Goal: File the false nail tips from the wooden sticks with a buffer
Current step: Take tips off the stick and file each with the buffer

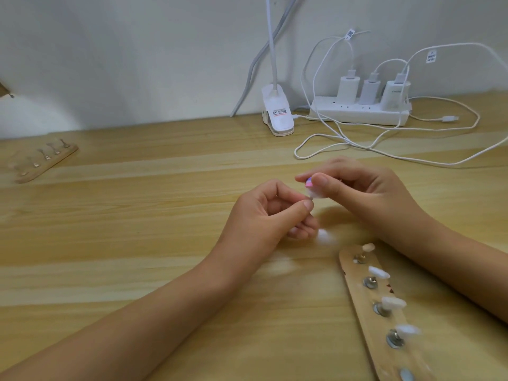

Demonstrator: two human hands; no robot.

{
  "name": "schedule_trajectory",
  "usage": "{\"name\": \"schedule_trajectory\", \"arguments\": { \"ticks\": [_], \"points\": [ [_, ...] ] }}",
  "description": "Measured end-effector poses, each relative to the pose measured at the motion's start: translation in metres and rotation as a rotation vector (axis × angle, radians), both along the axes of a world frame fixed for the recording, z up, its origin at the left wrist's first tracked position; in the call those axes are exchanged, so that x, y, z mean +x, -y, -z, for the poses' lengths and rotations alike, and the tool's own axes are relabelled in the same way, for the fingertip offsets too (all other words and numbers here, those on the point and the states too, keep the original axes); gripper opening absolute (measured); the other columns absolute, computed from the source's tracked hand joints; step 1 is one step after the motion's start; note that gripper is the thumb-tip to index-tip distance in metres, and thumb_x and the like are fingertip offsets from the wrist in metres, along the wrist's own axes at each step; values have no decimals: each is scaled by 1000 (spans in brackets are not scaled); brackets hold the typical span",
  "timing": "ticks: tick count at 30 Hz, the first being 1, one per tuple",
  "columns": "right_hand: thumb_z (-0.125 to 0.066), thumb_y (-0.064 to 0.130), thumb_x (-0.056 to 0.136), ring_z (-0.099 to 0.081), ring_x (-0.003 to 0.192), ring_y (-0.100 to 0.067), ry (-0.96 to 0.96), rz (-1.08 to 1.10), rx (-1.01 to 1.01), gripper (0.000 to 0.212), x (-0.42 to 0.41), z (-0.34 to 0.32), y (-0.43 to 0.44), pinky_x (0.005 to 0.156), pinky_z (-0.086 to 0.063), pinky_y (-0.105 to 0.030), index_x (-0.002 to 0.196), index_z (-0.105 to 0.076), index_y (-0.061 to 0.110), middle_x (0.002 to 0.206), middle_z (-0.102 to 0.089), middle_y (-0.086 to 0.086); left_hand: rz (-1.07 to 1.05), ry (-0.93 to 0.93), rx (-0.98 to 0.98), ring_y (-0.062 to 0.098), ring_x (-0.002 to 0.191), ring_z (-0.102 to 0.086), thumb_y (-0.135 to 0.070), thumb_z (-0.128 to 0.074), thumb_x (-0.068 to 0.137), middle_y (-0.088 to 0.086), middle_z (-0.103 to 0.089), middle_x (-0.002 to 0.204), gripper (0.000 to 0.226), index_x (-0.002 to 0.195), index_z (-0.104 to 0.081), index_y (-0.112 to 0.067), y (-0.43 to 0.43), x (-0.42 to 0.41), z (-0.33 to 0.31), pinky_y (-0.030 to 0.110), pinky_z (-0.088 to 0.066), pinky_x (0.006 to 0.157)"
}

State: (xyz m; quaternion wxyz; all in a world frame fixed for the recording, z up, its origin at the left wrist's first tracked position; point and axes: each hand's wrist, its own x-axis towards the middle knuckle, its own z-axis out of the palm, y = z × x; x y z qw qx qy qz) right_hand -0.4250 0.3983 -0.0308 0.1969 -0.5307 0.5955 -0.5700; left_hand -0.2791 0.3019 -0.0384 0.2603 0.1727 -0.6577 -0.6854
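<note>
Your left hand [275,210] sits near the middle of the worktop [137,243], its thumb and forefinger closed in a pinch on the short metal stem [311,199] that carries a white false nail tip [316,194]. The other fingers are curled under the palm. Your right hand [357,188] is just beside it, slightly higher in the view. Its thumb and fingers are curled round a small buffer [309,183], of which only a pink and purple end shows past the thumb. The buffer lies against the top of the held nail tip, so the two hands meet at that spot. How much of the buffer is inside your right hand cannot be told, since the fingers cover it. Close to you on the right, under your right forearm, a wooden stick [362,298] lies flat on the worktop and runs away from you at a slant. Four more white nail tips [379,271] stand along it on round metal holders, and one holder [406,374] at the near end looks bare, though that part is blurred. Far off at the left edge lies a second wooden stick [44,169] with a row of small metal holders. Against the wall at the back stand a white clip lamp [277,114] and a white power strip [357,112] with three chargers [369,90] plugged in. Their white cables [384,149] loop over the worktop behind your hands.
</note>
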Motion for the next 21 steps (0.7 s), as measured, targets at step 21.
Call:
{"name": "schedule_trajectory", "arguments": {
  "ticks": [21],
  "points": [
    [-59, 24, 89, -65, 79, -6, 15, -25, -74, 21, -3, 5, 1, 77, -51, -17, 98, -71, 9, 81, -69, 2, -19, -35, -11, 16, 58, -67, -3, -64, 90, 7, -71, 66, 10, 82, -60, -8, 1, 1, 3, 19, -52, 56]
  ]
}}
